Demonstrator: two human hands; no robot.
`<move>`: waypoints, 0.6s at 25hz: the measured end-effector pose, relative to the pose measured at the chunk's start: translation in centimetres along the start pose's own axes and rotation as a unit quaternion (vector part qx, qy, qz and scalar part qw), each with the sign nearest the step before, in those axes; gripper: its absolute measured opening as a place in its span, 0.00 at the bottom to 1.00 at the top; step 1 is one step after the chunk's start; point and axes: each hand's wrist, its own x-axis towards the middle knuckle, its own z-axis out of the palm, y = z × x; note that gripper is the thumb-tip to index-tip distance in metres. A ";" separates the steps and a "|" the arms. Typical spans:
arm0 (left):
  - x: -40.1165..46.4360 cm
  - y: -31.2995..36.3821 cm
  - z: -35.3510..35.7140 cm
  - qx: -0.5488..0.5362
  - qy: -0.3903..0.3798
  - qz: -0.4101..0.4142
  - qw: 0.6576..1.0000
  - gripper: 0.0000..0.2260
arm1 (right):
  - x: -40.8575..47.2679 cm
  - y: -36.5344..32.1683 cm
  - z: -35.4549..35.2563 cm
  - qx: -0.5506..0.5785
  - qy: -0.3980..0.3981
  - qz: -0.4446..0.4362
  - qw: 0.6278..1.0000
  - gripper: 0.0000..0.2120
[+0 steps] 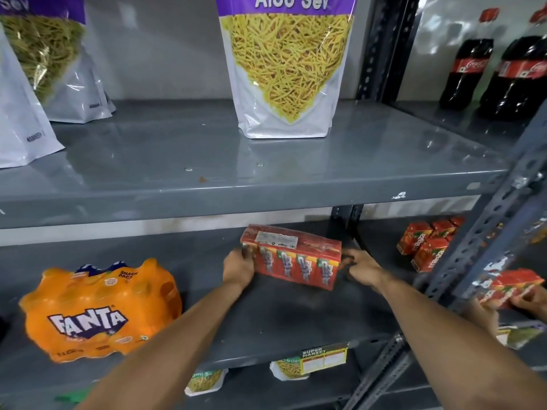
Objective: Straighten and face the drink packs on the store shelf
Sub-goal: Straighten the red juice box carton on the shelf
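A shrink-wrapped red pack of juice cartons [293,257] stands on the middle grey shelf [296,321], its carton fronts facing me and slightly angled. My left hand [238,269] grips its left end and my right hand [362,269] presses its right end. An orange Fanta multipack [100,310] sits at the left of the same shelf, tilted, label toward me. More red juice cartons [426,242] stand loosely in the bay to the right.
Aloo Sev pouches [288,66] stand on the upper shelf, and cola bottles [467,63] at upper right. A slotted steel upright [485,232] separates the bays. Another person's hands hold a red carton pack [509,287] at the right. Snack packs sit on the shelf below.
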 end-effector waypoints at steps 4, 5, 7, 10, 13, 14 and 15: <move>-1.8 2.2 3.0 -0.199 -0.111 -0.019 0.974 0.38 | -0.5 -1.0 1.1 0.017 -0.034 0.017 0.999 0.20; -2.0 2.4 3.5 -0.201 -0.126 -0.009 0.971 0.38 | -1.0 -1.8 1.5 0.006 -0.069 0.019 0.997 0.21; -1.3 2.5 3.9 -0.191 -0.160 0.022 0.968 0.29 | -1.0 -3.1 2.3 0.001 -0.102 0.009 0.995 0.23; 0.8 3.5 2.1 -0.113 -0.275 0.069 0.952 0.21 | 0.5 -5.1 1.6 0.073 -0.011 -0.019 0.997 0.16; 2.1 5.5 0.4 0.045 -0.385 0.106 0.916 0.23 | 2.5 -6.0 0.4 0.149 0.017 -0.032 0.988 0.37; 2.3 6.3 0.1 0.082 -0.410 0.108 0.902 0.24 | 2.9 -6.0 0.3 0.148 0.012 -0.034 0.988 0.40; 2.4 6.8 -0.1 0.115 -0.426 0.108 0.891 0.23 | 2.7 -6.3 0.3 0.131 0.008 -0.036 0.991 0.35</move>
